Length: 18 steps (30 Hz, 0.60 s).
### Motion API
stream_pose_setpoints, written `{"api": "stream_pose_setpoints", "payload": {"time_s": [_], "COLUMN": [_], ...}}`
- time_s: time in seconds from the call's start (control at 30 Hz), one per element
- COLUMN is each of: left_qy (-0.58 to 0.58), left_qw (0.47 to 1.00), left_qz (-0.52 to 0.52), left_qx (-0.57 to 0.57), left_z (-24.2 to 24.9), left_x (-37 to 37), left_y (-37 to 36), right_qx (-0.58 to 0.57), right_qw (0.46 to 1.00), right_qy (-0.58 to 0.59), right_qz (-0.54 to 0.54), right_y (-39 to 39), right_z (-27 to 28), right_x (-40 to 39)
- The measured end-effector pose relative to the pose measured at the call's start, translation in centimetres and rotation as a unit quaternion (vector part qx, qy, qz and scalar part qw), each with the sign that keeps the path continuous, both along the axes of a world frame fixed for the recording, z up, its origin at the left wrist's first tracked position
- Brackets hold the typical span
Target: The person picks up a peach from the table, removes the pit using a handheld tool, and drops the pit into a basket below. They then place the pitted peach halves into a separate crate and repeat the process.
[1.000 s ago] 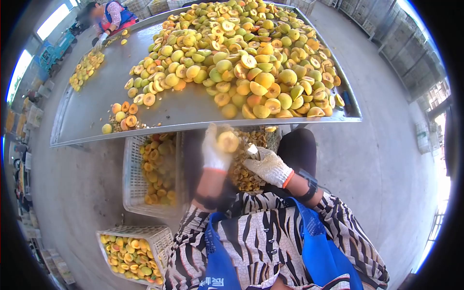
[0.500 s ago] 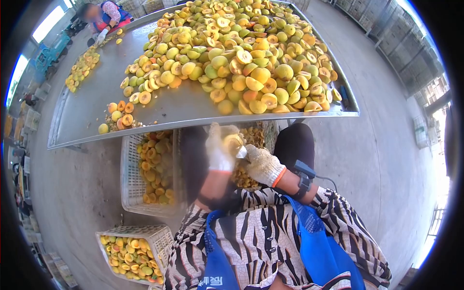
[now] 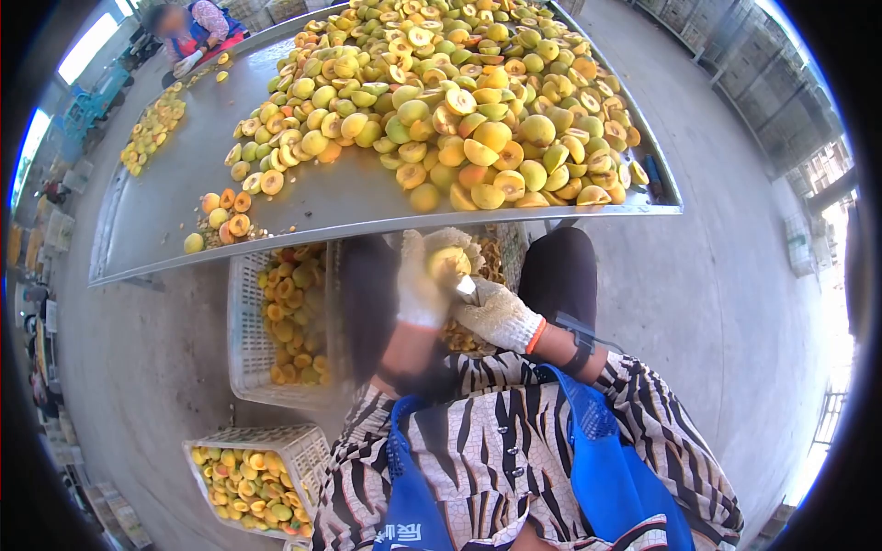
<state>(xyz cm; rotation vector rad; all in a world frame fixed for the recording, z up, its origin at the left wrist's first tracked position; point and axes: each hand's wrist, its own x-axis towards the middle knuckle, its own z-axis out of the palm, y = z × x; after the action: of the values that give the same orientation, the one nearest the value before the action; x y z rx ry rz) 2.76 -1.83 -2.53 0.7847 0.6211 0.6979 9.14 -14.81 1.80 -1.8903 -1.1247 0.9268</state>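
Note:
My left hand (image 3: 418, 280), in a worn white work glove with an orange cuff, is closed round a yellow peach half (image 3: 448, 264) in front of the table edge. My right hand (image 3: 501, 317), gloved the same way, grips a small pitting knife (image 3: 468, 288). Its pale, shiny end meets the lower right side of the peach half; the handle is hidden in my fist. Above my hands, a big heap of halved yellow-green peaches (image 3: 496, 138) covers much of the metal table (image 3: 354, 188). Below them, a container of brownish pits and scraps (image 3: 491, 262) is partly hidden.
Left of my legs stands a white crate (image 3: 241, 340) of orange-yellow halves. A second white crate (image 3: 308, 456) of halves sits nearer. Several halves and loose pits (image 3: 230, 220) lie at the table's left front. A co-worker (image 3: 197, 32) works at the far left corner.
My right hand and the knife have shifted slightly down against the peach half, which now shows more of its rounded side. The co-worker's gloved hand has drawn back slightly.

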Motion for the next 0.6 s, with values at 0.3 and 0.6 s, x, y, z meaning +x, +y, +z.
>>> {"api": "stream_pose_setpoints", "payload": {"time_s": [0.3,0.6], "left_qy": [0.045,0.026], "left_qw": [0.999,0.99], "left_qz": [-0.001,-0.125], "left_qx": [0.003,0.059], "left_z": [1.0,-0.9], "left_x": [-0.3,-1.2], "left_y": [-1.0,-0.6], "right_qx": [-0.117,-0.237], "right_qw": [0.983,0.91], "right_qy": [0.129,0.319], "right_qz": [0.058,0.117], "right_y": [0.1,-1.2], "right_z": [3.3,3.2], "right_x": [0.0,2.2]}}
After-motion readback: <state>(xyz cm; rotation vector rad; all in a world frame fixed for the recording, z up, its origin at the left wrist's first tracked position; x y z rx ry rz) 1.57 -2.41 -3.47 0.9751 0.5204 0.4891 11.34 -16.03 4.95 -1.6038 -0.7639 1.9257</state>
